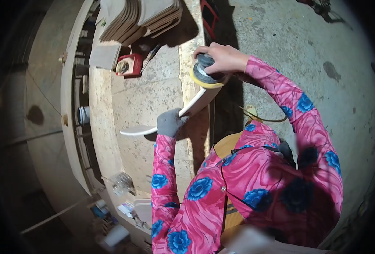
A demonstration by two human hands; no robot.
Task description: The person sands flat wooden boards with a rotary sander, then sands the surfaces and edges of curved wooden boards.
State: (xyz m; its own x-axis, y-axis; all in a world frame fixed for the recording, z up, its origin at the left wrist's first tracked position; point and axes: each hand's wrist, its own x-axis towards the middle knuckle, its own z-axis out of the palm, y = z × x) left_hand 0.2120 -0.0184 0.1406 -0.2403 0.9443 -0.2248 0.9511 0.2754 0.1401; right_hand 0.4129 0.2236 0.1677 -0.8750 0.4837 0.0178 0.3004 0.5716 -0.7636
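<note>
My left hand (pixel 169 123), in a grey glove, is closed round a curved, pale wooden panel (pixel 197 103) and holds it tilted above the workbench (pixel 147 101). One narrow end of the panel sticks out to the left of the glove. My bare right hand (pixel 221 58) grips the black top of a round sander (pixel 205 72) with a yellow-edged pad. That pad lies against the far end of the panel and covers part of it.
Stacks of curved wooden pieces (pixel 130 19) stand at the bench's far end, beside a red box (pixel 132 65) and a brush (pixel 152 57). A clear plastic bag (pixel 122 183) lies at the near left. Concrete floor (pixel 280 29) stretches to the right.
</note>
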